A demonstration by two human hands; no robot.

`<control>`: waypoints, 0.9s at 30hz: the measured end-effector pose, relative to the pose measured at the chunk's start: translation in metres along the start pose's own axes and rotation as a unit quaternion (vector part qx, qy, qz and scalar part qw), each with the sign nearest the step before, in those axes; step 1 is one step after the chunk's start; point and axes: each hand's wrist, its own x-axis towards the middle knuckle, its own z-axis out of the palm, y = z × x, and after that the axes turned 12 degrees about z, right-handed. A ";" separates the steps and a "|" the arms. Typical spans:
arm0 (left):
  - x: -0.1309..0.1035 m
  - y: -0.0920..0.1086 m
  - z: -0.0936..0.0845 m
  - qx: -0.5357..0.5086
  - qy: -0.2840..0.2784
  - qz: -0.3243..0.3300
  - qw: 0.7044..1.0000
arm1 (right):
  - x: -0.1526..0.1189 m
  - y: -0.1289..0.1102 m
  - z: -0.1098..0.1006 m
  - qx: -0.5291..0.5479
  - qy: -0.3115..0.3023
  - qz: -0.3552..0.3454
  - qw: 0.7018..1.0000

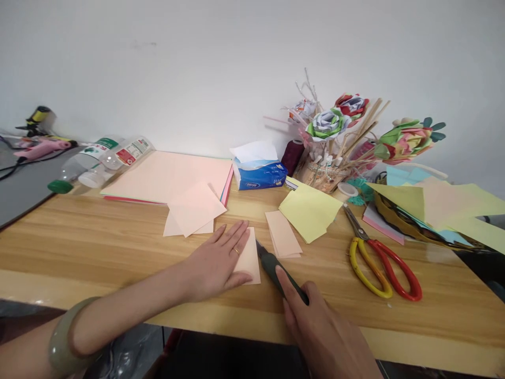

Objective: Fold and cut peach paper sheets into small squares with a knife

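My left hand (pixel 221 259) lies flat with fingers stretched out, pressing a pale peach piece of paper (pixel 251 263) against the wooden table. A ring and a bangle show on that hand and arm. In my right hand (pixel 315 316) is a dark green utility knife (pixel 278 272), its blade tip beside the paper's right edge near the top. Whether the blade touches the paper I cannot tell. Just right of the knife lie narrow peach strips (pixel 284 235). Pale pink paper pieces (pixel 197 209) rest beyond my left hand.
Scissors (pixel 366 239) and yellow sheets (pixel 310 210) lie to the right. A tissue pack (pixel 259 171) and paper flowers (pixel 329 123) stand at the back. Large coloured sheets (pixel 169 173), plastic bottles (pixel 92 160) and a pink glue gun (pixel 45 148) are left. A paper-filled basket (pixel 402 218) sits far right.
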 end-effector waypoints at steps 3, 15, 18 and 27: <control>0.000 0.000 0.000 -0.001 0.001 -0.001 1.000 | 0.005 0.000 -0.003 -0.003 -0.006 -0.006 1.000; 0.000 0.001 0.000 -0.009 0.006 -0.002 1.000 | 0.031 -0.008 0.003 -0.022 0.052 0.035 0.998; 0.000 0.001 0.000 -0.014 0.008 -0.002 1.000 | 0.039 -0.010 0.004 -0.029 0.071 0.077 0.994; 0.000 -0.013 -0.008 -0.145 0.063 -0.019 0.987 | 0.020 0.034 -0.012 0.127 0.092 0.157 0.975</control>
